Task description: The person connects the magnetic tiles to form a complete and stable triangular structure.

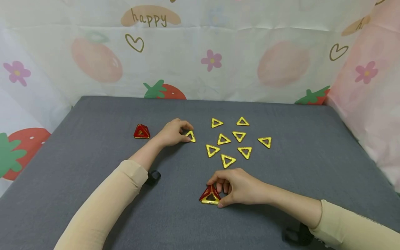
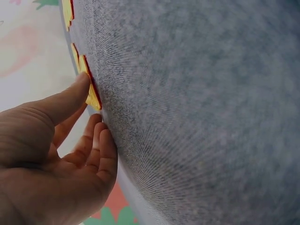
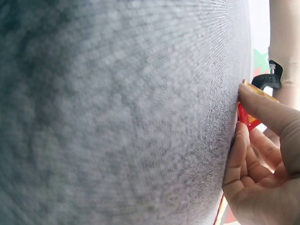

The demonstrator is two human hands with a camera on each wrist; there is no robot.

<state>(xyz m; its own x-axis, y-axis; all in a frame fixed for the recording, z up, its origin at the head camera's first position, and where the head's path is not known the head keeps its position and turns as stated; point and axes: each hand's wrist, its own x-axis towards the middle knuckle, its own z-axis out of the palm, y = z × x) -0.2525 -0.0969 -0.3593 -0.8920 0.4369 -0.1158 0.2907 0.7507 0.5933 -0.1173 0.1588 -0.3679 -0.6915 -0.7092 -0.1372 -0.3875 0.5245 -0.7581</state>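
Left hand (image 1: 173,133): nearly closed, pinching yellow triangle (image 1: 193,136) at fingertips
Right hand (image 1: 242,186): part-curled, gripping red-and-yellow pyramid (image 1: 206,193), just left of palm
Yellow triangle: beyond right hand, to its left, well apart
Loose triangles (image 1: 219,140): right of left hand

Head view: bright, diffuse light; soft shadows on tabletop (image 1: 175,225) alongside forearms (image 1: 103,201). Cloth backdrop (image 1: 237,38) pale, low contrast. Left wrist view: dimmer; fingers (image 2: 108,150) partly shaded, tabletop blurred toward right edge. Right wrist view: brighter, tabletop soft at left, upper right washed out. Tabletop edge bows in both wrist views.
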